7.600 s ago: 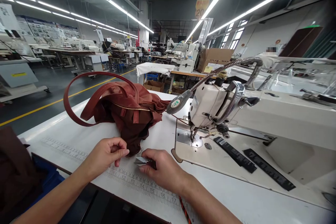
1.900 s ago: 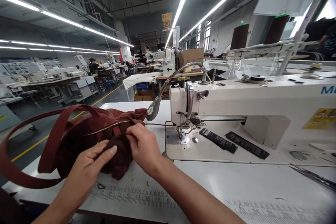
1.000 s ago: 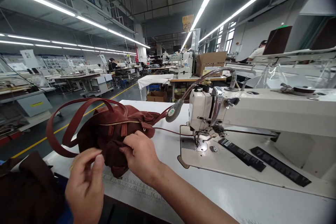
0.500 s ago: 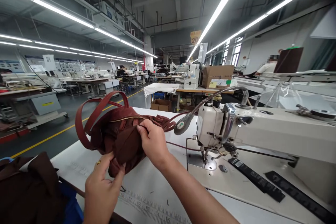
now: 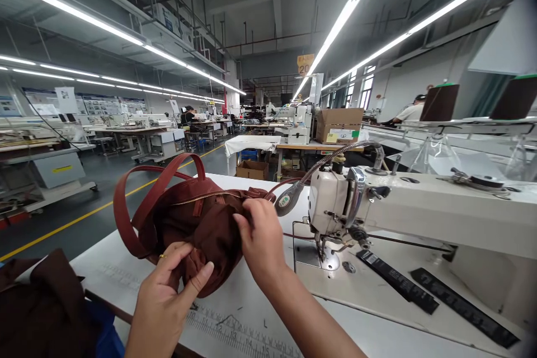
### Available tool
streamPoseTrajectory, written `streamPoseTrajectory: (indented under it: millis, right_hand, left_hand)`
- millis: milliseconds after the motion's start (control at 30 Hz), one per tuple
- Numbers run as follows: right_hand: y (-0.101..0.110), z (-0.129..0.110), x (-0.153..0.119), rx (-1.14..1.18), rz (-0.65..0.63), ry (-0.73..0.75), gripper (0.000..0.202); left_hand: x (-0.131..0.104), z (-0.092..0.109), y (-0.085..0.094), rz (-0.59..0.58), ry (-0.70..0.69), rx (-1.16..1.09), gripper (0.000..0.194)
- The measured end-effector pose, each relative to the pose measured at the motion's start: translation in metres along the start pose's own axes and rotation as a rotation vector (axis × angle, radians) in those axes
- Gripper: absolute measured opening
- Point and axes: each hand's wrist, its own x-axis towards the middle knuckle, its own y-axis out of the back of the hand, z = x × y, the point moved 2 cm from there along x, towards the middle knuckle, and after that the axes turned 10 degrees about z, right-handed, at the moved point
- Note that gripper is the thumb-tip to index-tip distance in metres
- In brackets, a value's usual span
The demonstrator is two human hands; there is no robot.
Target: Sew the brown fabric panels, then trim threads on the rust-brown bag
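A dark red handbag [image 5: 161, 218] with two looped handles and a gold zipper lies on the white table, its mouth open toward me. Its brown lining [image 5: 210, 229] bulges at the opening. My left hand [image 5: 174, 285] pinches the front part of the lining between thumb and fingers. My right hand [image 5: 264, 235] is closed at the bag's right edge, near the zipper end; its fingertips are partly hidden by the cloth. To the right stands a white sewing machine [image 5: 331, 201], its needle area lit and apart from both hands.
A flexible-neck lamp [image 5: 289, 198] reaches over the table between bag and machine. Two black strips [image 5: 396, 282] lie on the machine bed. Brown fabric [image 5: 46, 307] is heaped at lower left. A ruler scale [image 5: 235, 330] runs along the table's front. Thread cones [image 5: 439, 103] stand at right.
The bag's mouth has spread wider, showing more lining. My right hand has moved slightly right and down along the edge. My left hand keeps its pinch, and the view has shifted a little.
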Motion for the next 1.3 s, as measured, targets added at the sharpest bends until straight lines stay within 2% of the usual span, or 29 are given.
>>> streamPoseTrajectory:
  millis: [67, 133, 200, 267, 333, 400, 533, 667, 800, 1033, 1167, 1300]
  right_hand:
    - [0.014, -0.006, -0.013, 0.137, 0.010, -0.103, 0.006]
    - [0.017, -0.012, -0.024, 0.256, -0.115, -0.230, 0.008]
    - [0.013, -0.017, -0.030, 0.324, -0.230, -0.322, 0.021]
    - [0.004, -0.018, -0.029, 0.445, -0.322, -0.412, 0.020]
    - [-0.005, -0.014, -0.026, 0.672, -0.478, -0.551, 0.012]
    - [-0.010, -0.009, -0.023, 0.890, -0.621, -0.688, 0.020]
    - [-0.008, -0.002, -0.022, 1.017, -0.645, -0.755, 0.030]
    - [-0.006, -0.004, -0.024, 0.909, -0.664, -0.711, 0.019]
    - [-0.002, -0.009, -0.021, 0.713, -0.596, -0.576, 0.012]
    - [0.010, -0.018, -0.015, 0.237, -0.534, 0.031, 0.015]
    - [0.001, -0.018, -0.013, 0.123, -0.572, 0.114, 0.024]
    - [-0.006, -0.014, -0.013, 0.238, -0.558, 0.126, 0.021]
  left_hand:
    - [0.000, -0.005, 0.000, -0.002, 0.034, -0.051, 0.036]
    - [-0.001, -0.010, 0.000, 0.009, 0.087, -0.079, 0.042]
    - [-0.002, -0.012, 0.001, 0.049, 0.146, -0.077, 0.047]
    - [-0.002, -0.011, 0.002, 0.053, 0.192, -0.070, 0.047]
    - [-0.001, -0.007, 0.003, -0.015, 0.220, -0.085, 0.042]
    - [0.000, -0.002, 0.005, -0.085, 0.232, -0.106, 0.038]
    - [-0.001, -0.001, 0.005, -0.121, 0.240, -0.138, 0.035]
    - [-0.005, -0.006, 0.004, -0.069, 0.297, -0.171, 0.039]
    - [-0.006, -0.005, 0.003, -0.102, 0.256, -0.106, 0.038]
    - [-0.004, -0.001, 0.000, -0.187, 0.121, 0.037, 0.035]
    - [-0.008, 0.009, -0.001, -0.281, 0.078, 0.074, 0.027]
    - [-0.010, 0.011, 0.000, -0.346, 0.099, 0.032, 0.027]
